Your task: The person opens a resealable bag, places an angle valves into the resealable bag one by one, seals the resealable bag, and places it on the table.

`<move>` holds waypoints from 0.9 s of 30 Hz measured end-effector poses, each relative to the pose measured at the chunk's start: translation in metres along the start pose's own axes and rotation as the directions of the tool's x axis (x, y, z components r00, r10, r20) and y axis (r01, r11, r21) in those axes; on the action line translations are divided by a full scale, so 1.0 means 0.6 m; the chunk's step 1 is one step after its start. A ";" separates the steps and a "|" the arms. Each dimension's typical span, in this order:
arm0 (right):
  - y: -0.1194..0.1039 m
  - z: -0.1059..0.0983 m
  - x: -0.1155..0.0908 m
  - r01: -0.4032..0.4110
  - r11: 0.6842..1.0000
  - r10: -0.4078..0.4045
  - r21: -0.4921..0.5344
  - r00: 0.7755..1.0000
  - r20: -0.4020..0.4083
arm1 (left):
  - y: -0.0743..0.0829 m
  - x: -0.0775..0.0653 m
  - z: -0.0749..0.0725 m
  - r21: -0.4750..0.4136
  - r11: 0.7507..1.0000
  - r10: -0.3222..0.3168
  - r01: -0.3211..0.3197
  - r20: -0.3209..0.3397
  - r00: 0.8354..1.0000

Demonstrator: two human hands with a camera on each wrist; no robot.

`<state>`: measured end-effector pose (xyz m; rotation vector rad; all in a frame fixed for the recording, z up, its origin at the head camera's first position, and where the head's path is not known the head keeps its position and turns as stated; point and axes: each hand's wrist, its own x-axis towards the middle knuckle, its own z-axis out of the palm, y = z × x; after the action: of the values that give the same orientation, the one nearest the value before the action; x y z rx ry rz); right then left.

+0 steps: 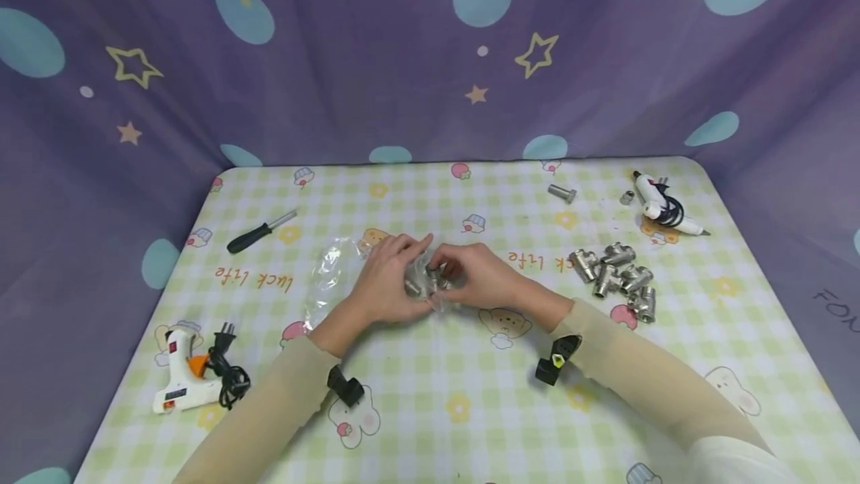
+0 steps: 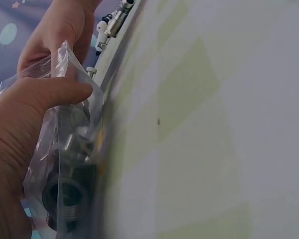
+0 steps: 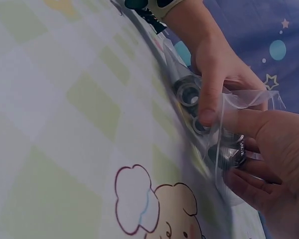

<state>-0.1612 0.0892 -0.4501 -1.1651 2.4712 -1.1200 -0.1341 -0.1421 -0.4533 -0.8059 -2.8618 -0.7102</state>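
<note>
Over the middle of the table, my left hand [image 1: 390, 286] grips a clear plastic bag [image 2: 50, 124], its thumb pressed on the outside near the mouth. Threaded metal pipe fittings [image 2: 67, 199] show through the film in the lower part of the bag. My right hand [image 1: 480, 275] is at the bag's opening, thumb and fingers curled round a shiny metal pipe fitting [image 3: 231, 154]. Part of that fitting is hidden by the fingers and the film. In the head view, an empty-looking stretch of clear plastic [image 1: 329, 275] lies left of the left hand.
Several metal tee fittings [image 1: 608, 275] lie in a group at right. Behind them are a bolt-like metal piece [image 1: 561, 193], a small metal piece [image 1: 627, 198] and a white glue gun [image 1: 655, 200]. At left lie a screwdriver [image 1: 258, 234] and another glue gun [image 1: 184, 379].
</note>
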 end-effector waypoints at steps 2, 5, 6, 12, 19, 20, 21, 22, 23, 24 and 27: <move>0.001 0.003 0.001 0.003 1.000 -0.003 0.007 1.000 -0.003 | -0.001 -0.001 0.000 0.003 1.000 -0.001 0.001 -0.001 1.000; 0.001 0.007 0.004 0.017 1.000 -0.017 0.018 1.000 -0.017 | -0.001 -0.001 0.002 0.009 1.000 0.003 -0.003 -0.010 1.000; 0.000 0.009 0.005 0.023 0.999 -0.023 0.023 1.000 -0.022 | -0.002 -0.001 0.002 0.012 1.000 0.006 -0.005 -0.012 1.000; -0.008 0.016 0.008 0.057 0.996 -0.055 0.066 0.998 -0.039 | -0.001 -0.001 0.001 0.006 1.000 0.013 -0.013 -0.017 1.000; -0.005 0.020 0.007 0.156 0.987 -0.156 0.023 0.988 -0.010 | 0.001 0.000 0.001 0.003 1.000 0.026 -0.026 -0.025 0.999; -0.004 0.020 0.007 0.172 0.985 -0.172 0.028 0.985 0.001 | 0.001 0.000 0.001 0.000 1.000 0.026 -0.026 -0.027 0.999; -0.003 0.021 0.008 0.185 0.982 -0.185 0.041 0.983 0.013 | 0.001 -0.001 0.001 -0.002 1.000 0.027 -0.027 -0.031 0.999; -0.002 0.021 0.008 0.192 0.980 -0.194 0.058 0.981 0.025 | 0.002 -0.001 0.001 -0.004 1.000 0.028 -0.028 -0.035 0.999; -0.001 0.022 0.008 0.196 0.977 -0.199 0.080 0.979 0.036 | 0.002 0.000 0.001 -0.004 1.000 0.028 -0.029 -0.040 0.999; 0.000 0.022 0.008 0.194 0.976 -0.200 0.100 0.979 0.048 | 0.003 -0.001 0.001 -0.003 1.000 0.030 -0.030 -0.044 0.999; 0.004 0.022 0.005 0.185 0.974 -0.193 0.129 0.980 0.051 | 0.004 0.000 0.001 -0.001 0.999 0.034 -0.034 -0.053 0.998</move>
<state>-0.1586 0.0804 -0.4606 -1.3990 2.2468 -1.2445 -0.1329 -0.1404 -0.4528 -0.8212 -2.7945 -0.7197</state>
